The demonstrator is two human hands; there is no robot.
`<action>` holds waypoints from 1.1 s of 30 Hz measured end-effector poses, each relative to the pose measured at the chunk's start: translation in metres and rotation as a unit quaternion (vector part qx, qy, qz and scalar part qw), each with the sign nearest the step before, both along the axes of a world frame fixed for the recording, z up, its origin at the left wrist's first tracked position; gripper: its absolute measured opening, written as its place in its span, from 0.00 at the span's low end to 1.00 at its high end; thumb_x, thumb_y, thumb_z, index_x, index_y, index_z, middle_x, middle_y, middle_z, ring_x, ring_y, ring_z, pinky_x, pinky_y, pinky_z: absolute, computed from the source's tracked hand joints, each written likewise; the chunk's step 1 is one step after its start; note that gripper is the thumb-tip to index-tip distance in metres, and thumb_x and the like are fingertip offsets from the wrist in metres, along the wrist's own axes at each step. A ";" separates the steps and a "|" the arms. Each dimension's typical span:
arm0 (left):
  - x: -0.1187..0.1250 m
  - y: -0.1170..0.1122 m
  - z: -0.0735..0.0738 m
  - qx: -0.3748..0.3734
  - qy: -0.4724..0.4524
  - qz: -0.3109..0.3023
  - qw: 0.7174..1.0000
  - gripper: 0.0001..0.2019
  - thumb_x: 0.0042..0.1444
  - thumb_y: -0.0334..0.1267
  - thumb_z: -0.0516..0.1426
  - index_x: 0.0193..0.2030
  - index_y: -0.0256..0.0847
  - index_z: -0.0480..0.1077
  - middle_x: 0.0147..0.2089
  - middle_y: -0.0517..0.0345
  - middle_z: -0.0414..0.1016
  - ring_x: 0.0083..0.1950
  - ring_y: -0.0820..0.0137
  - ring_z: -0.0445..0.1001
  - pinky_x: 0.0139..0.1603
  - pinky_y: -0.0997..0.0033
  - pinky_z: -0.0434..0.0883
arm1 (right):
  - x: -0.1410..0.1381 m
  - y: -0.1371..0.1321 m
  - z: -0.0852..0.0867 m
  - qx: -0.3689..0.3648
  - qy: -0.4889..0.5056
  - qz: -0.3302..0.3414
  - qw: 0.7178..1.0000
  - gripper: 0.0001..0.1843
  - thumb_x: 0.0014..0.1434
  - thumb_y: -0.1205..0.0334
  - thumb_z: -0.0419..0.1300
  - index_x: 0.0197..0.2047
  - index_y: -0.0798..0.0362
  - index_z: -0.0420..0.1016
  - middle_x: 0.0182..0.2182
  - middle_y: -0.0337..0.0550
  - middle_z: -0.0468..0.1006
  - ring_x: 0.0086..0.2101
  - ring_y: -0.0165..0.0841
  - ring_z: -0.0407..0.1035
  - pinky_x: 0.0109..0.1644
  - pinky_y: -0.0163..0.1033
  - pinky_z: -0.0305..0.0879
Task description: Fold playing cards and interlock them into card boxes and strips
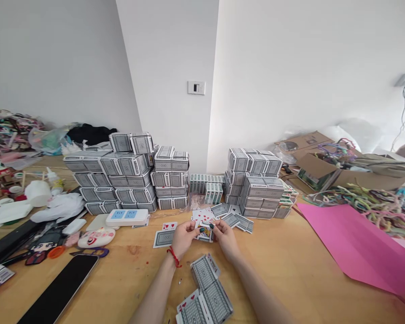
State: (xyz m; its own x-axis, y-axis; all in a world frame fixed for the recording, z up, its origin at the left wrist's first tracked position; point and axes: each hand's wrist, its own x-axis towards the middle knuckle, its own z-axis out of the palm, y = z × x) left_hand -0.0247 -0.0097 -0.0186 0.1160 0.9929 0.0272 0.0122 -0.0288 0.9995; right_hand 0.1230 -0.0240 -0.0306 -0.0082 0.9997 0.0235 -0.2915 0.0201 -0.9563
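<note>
Glossy card stock was what you held: a thin fan of playing cards [205, 231] pinched between your left hand [184, 237] and right hand [224, 235], both closed on its edges above the wooden table [290, 261]; light, slippery, easily bent, so you likely did best gripping the edges

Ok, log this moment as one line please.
left hand: holds playing card | right hand: holds same card | near: loose card pile, stacked card boxes | surface: wooden table
</note>
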 end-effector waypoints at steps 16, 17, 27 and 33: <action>0.002 -0.001 -0.002 0.056 0.012 0.028 0.998 0.10 0.43 0.40 0.56 0.29 0.36 0.71 0.30 0.55 0.74 0.32 0.68 0.69 0.36 0.70 0.65 | 0.002 -0.001 0.006 0.056 -0.102 0.014 0.993 0.14 0.43 0.51 0.61 0.27 0.54 0.71 0.24 0.39 0.72 0.26 0.31 0.65 0.31 0.35 0.58; 0.003 -0.002 -0.002 0.065 0.018 0.026 0.997 0.09 0.43 0.40 0.56 0.29 0.36 0.71 0.29 0.56 0.74 0.32 0.68 0.69 0.36 0.70 0.65 | 0.002 -0.002 0.007 0.062 -0.102 0.019 0.993 0.14 0.44 0.51 0.60 0.28 0.54 0.70 0.24 0.39 0.72 0.26 0.30 0.64 0.30 0.34 0.58; 0.010 -0.010 -0.003 0.105 0.099 0.048 0.988 0.08 0.44 0.38 0.55 0.30 0.39 0.72 0.29 0.55 0.74 0.32 0.67 0.69 0.34 0.70 0.65 | 0.000 -0.003 0.005 0.038 -0.083 0.064 0.994 0.15 0.44 0.50 0.60 0.27 0.53 0.68 0.21 0.37 0.70 0.22 0.28 0.62 0.25 0.32 0.55; 0.007 -0.012 0.006 0.038 -0.023 0.033 0.998 0.13 0.48 0.43 0.52 0.33 0.36 0.70 0.29 0.54 0.74 0.32 0.66 0.70 0.34 0.69 0.66 | 0.001 -0.003 0.005 0.027 -0.005 0.017 0.999 0.16 0.43 0.49 0.61 0.29 0.53 0.66 0.24 0.38 0.71 0.24 0.30 0.65 0.27 0.33 0.58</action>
State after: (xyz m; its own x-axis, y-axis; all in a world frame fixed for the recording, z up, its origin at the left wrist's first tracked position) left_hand -0.0176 -0.0215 -0.0126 0.0478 0.9931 0.1072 -0.0284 -0.1059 0.9940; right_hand 0.1235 -0.0266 -0.0257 -0.0434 0.9961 0.0765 -0.2828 0.0612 -0.9572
